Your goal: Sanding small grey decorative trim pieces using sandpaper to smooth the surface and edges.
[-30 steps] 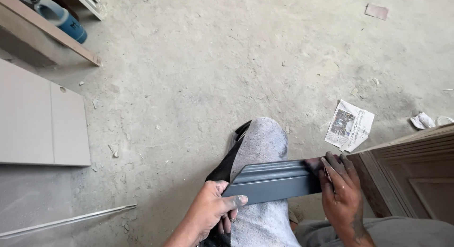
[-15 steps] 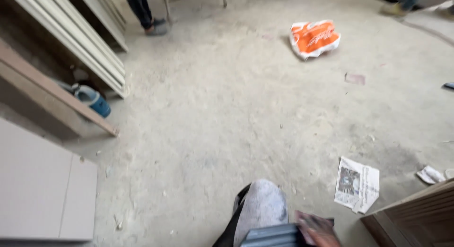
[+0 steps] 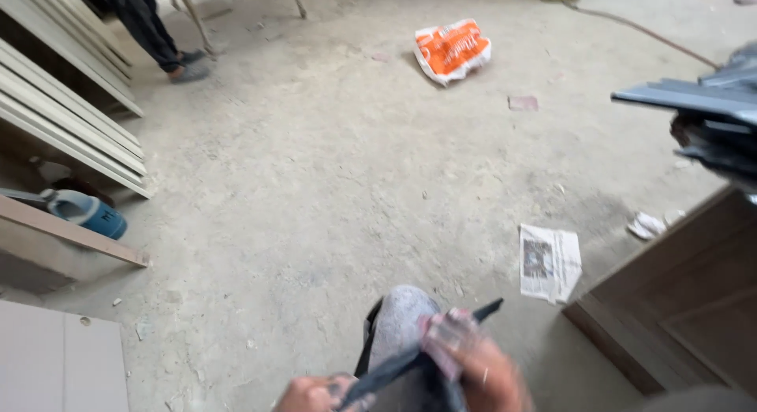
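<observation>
Both hands worked low over the knee (image 3: 402, 317), the left hand (image 3: 311, 394) clamped on the grey strip (image 3: 410, 357) and the right hand (image 3: 481, 372) pressing a sanding pad (image 3: 445, 333) on it, seemingly mid-sanding, calling next for steady strokes along its length.

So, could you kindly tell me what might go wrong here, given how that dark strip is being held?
1. Both hands, left hand and right hand, hold the dark strip over the knee; in this blurred view the grip looks hurried, so it might slip.
2. The newspaper lies loose on the dusty floor close by, a possible slipping spot.
3. More dark strips jut in at the right edge, and the strip could knock them.
</observation>
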